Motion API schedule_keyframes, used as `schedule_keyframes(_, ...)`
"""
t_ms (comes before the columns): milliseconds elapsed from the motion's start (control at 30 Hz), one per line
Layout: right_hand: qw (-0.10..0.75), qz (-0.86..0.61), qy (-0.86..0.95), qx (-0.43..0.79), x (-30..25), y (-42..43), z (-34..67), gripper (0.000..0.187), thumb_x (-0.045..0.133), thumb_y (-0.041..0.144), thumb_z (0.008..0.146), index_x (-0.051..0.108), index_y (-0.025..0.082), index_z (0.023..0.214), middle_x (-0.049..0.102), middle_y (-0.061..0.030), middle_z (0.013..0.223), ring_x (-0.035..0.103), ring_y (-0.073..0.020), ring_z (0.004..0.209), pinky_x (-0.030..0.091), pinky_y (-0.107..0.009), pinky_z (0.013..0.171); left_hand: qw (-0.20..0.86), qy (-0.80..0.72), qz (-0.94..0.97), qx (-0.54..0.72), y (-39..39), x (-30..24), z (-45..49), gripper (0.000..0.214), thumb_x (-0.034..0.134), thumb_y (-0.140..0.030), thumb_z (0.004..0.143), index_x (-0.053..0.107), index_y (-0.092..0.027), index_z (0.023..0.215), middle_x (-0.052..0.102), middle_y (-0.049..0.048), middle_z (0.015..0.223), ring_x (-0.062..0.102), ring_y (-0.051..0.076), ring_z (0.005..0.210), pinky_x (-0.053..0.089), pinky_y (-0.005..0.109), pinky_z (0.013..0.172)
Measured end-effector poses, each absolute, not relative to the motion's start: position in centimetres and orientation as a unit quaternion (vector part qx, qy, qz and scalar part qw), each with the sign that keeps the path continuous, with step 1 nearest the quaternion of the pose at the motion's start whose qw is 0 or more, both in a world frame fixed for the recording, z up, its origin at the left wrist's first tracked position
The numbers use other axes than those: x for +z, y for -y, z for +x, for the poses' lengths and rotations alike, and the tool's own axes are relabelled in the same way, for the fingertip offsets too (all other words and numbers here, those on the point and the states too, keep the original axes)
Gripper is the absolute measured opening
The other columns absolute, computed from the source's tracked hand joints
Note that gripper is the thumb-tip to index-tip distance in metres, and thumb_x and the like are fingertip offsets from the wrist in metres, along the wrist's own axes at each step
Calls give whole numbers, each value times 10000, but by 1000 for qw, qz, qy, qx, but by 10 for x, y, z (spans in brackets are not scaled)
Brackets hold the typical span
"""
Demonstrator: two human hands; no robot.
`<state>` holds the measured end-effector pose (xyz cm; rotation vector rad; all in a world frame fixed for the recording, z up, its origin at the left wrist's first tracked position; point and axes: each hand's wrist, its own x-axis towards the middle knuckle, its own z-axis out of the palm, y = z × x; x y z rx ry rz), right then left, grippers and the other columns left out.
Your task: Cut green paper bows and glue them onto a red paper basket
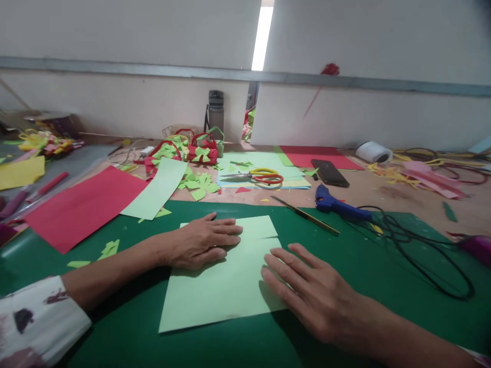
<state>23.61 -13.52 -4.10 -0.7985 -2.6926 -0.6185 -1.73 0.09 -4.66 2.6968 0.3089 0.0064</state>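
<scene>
A light green sheet of paper (226, 291), folded over at its far edge, lies on the dark green cutting mat (153, 337). My left hand (203, 241) rests flat on the sheet's left part, fingers stretched out together and pointing right. My right hand (310, 294) lies flat on the sheet's right edge, fingers spread and pointing left. Neither hand holds anything.
Beyond the mat lie a red sheet (84, 207), a pale green sheet (159, 188), red-handled scissors (261, 177), a black phone (329, 173), a blue glue gun (337, 205) with a black cord (422, 255), a thin metal ruler (305, 215) and green paper scraps (201, 185). A water bottle (216, 110) stands at the wall.
</scene>
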Motion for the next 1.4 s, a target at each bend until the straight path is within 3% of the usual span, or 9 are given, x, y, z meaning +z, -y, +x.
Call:
schedule_keyframes(200,131,-290,927,-197,-37,157,225,264,453,182,930,675,83,1033,735,-169,1008,670,-327,936,485,-514,842,223,-98,970,14,0,-46,-17,451,401,-211,962,393,-242,1412,316,74,1517,217,293,1415,90,589,1118)
schedule_keyframes(367,94,-340,891,-286,-30,157,255,386,329,40,896,665,102,1075,732,-176,999,670,-318,918,470,-492,805,261,-100,959,43,-4,-55,-20,433,386,-205,977,417,-308,1397,357,36,1500,245,269,1408,70,566,1132)
schedule_keyframes(467,44,-373,870,-319,-32,138,278,262,446,74,902,662,68,1051,725,-189,934,678,-327,874,494,-484,757,263,-102,958,48,-6,-59,-21,433,357,-214,990,401,-324,1407,342,29,1507,232,261,1413,55,559,1135)
schedule_keyframes(633,83,-277,896,-337,-44,112,290,151,551,152,908,646,88,1007,743,-147,926,687,-258,874,521,-449,802,267,-106,957,45,-6,-61,-23,435,344,-231,996,384,-347,1413,335,17,1511,235,248,1413,60,547,1141)
schedule_keyframes(900,172,-266,919,-234,-50,115,275,284,407,92,900,606,92,1103,718,-183,1023,656,-272,999,513,-456,837,271,-97,956,62,-6,-59,-21,431,360,-207,987,417,-322,1398,373,40,1490,266,252,1402,81,545,1140)
schedule_keyframes(1067,165,-282,925,-193,-43,138,250,347,327,121,935,624,99,1113,689,-168,1133,579,-312,1131,391,-520,968,262,-103,958,56,-3,-56,-20,416,359,-207,984,442,-309,1379,381,47,1487,272,266,1399,88,568,1131)
schedule_keyframes(1167,140,-305,923,-191,-38,147,229,353,332,66,908,655,107,1046,715,-143,1041,614,-304,1031,349,-521,979,252,-111,960,42,-2,-54,-18,412,351,-210,986,444,-296,1377,371,49,1492,258,268,1404,101,579,1125)
schedule_keyframes(1267,128,-327,924,-150,-30,142,213,314,369,36,865,660,148,829,703,-111,847,628,-244,792,427,-460,846,242,-112,963,35,-1,-51,-17,409,337,-201,986,452,-277,1371,370,63,1492,258,270,1404,108,588,1119)
schedule_keyframes(1400,48,-381,923,30,-10,114,203,257,463,136,889,550,189,653,605,-25,691,539,-161,643,421,-313,658,238,-98,965,44,-1,-51,-19,421,363,-175,971,450,-275,1370,372,73,1488,262,272,1403,105,595,1114)
